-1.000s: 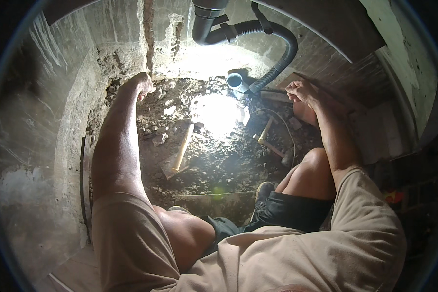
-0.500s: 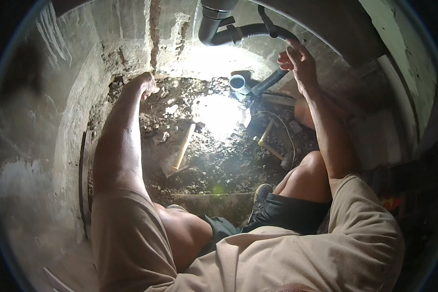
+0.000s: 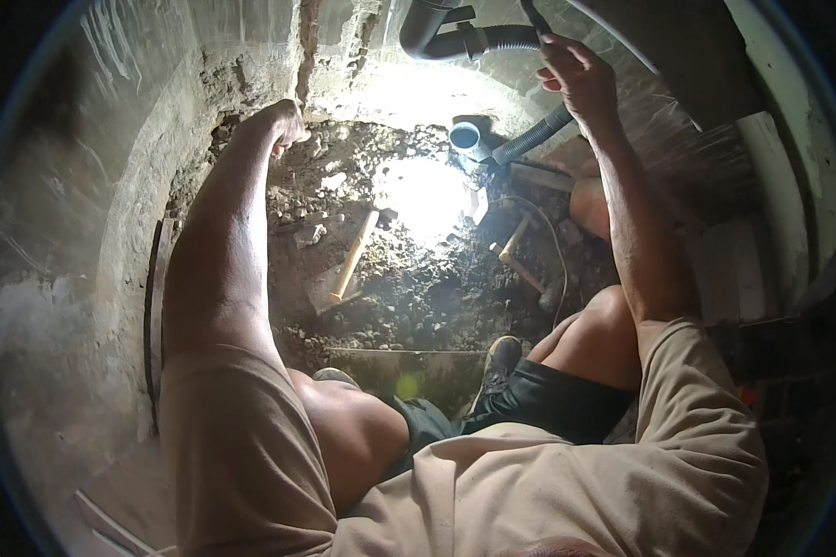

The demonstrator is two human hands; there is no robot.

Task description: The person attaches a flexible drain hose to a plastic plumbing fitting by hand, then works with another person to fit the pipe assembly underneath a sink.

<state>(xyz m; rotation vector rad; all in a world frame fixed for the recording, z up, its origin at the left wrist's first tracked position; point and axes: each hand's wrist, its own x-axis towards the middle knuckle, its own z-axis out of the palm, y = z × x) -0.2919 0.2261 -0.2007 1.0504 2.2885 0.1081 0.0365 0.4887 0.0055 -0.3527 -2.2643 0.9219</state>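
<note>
My left hand (image 3: 286,123) is at the far left, against the base of the rough wall and just above the rubble. Its fingers are curled closed; what they hold, if anything, is hidden. On the right, my right hand (image 3: 587,88) is raised beside the bend of a grey corrugated hose (image 3: 532,137), covering part of it. The fingers are bent but apart, and the index finger touches or nearly touches the hose. Below that hand the hose runs down to an upright open grey pipe socket (image 3: 467,139) in the ground. Higher up, it joins a dark grey drain pipe (image 3: 424,35).
A hammer with a pale wooden handle (image 3: 355,255) lies on the rubble (image 3: 427,311). Another wooden-handled tool (image 3: 520,255) lies to its right, near a thin cable (image 3: 559,246). A very bright light glares mid-ground. Curved concrete wall (image 3: 74,251) encloses the left side.
The whole view has shifted, so the floor and pipes sit higher in the picture. My right hand is now further over the hose bend. My left hand stays closed by the wall base.
</note>
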